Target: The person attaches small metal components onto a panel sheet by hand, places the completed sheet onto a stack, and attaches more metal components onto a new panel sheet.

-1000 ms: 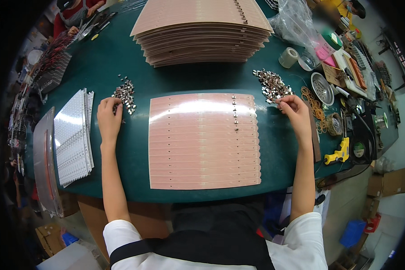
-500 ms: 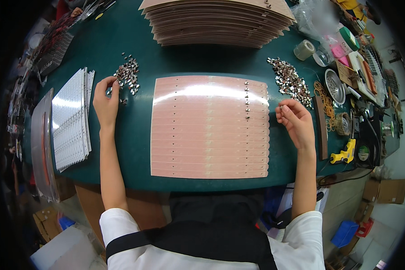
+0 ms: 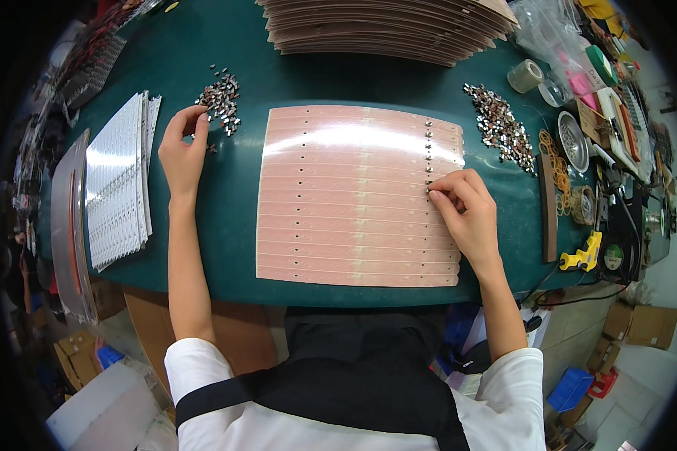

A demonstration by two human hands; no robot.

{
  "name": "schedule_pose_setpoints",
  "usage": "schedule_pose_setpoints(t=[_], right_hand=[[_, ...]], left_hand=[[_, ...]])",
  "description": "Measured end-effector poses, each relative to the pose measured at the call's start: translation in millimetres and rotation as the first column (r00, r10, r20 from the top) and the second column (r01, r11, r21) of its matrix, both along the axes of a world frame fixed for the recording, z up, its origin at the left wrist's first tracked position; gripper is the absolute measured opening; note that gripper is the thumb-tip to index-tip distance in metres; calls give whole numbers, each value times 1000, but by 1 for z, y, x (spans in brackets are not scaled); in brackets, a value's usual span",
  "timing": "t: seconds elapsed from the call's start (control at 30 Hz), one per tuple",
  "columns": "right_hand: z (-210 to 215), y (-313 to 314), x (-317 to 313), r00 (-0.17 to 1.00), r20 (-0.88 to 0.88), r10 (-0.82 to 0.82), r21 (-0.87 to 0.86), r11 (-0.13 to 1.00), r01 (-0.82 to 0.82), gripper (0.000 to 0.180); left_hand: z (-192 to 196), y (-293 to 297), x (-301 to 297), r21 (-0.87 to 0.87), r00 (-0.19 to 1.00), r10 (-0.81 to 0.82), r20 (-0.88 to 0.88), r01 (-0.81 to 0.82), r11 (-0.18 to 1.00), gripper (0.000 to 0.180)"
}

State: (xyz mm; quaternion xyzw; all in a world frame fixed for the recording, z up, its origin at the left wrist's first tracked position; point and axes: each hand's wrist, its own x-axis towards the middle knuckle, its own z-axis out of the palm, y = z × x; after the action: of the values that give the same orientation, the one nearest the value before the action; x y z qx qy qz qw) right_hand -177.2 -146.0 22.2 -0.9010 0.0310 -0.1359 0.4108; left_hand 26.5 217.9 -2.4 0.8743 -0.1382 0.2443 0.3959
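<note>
A pinkish panel (image 3: pixel 338 218) scored into many crosswise strips lies flat on the green table, with a column of dark holes toward either side. Small shiny metal pieces (image 3: pixel 428 146) sit along the upper part of its right column. My right hand (image 3: pixel 470 218) is over the panel's right side, thumb and fingertips pinched on a small metal piece (image 3: pixel 429 190) at that column, just below the seated ones. Beside a left pile of small metal pieces (image 3: pixel 219 99), my left hand (image 3: pixel 182 154) has thumb and forefinger closed together; whatever is between them is too small to make out.
Another pile of metal pieces (image 3: pixel 500 128) lies right of the panel. A tall stack of panels (image 3: pixel 387 30) stands at the back. White perforated strips (image 3: pixel 120 188) are stacked at left. At right are a dark bar (image 3: pixel 548 207), rubber bands (image 3: pixel 555 169) and a yellow glue gun (image 3: pixel 581 254).
My right hand has moved left from beside the panel onto its right column, carrying a small metal piece. My left hand stays by the left pile, its fingers shifted closer together. The view has shifted slightly.
</note>
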Motion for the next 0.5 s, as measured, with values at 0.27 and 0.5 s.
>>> schedule_pose_setpoints(t=[0.27,0.5], right_hand=[[-2,-2,-1,999,-42,0,-13,1000,0,9],[-8,-5,0,997,57,58,-147,988,-49,9]], left_hand=[[2,1,-1,17,1000,0,-8,0,1000,16],[3,-2,0,48,1000,9,-8,-8,999,16]])
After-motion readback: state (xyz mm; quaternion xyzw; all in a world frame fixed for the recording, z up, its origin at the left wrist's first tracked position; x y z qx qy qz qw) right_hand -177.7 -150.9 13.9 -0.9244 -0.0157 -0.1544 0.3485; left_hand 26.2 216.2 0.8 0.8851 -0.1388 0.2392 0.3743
